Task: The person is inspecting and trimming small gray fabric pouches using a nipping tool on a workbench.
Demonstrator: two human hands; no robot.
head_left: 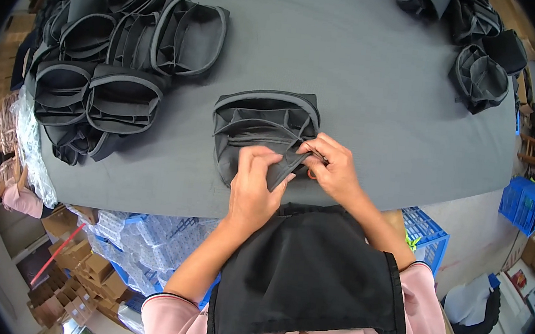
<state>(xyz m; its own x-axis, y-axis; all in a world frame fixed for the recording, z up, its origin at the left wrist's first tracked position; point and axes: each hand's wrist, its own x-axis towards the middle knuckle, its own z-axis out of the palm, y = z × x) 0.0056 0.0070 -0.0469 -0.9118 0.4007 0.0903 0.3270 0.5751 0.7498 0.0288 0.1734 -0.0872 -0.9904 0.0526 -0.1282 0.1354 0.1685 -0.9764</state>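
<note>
A dark grey fabric organizer bag [259, 118] with several pockets lies open on the grey table [354, 66] in front of me. My left hand [254, 185] pinches the near edge of the bag's fabric. My right hand [334, 167] grips the same edge just to the right, and a small orange tool shows under its fingers. Both hands touch the bag at its front right corner. A black apron [308, 280] hangs over my lap below the hands.
A heap of similar grey bags [117, 56] sits at the table's left. More bags [479, 71] lie at the far right. Blue crates [522, 201] and cardboard boxes [76, 277] stand on the floor, with clear plastic wrap [28, 144] at the table's left edge.
</note>
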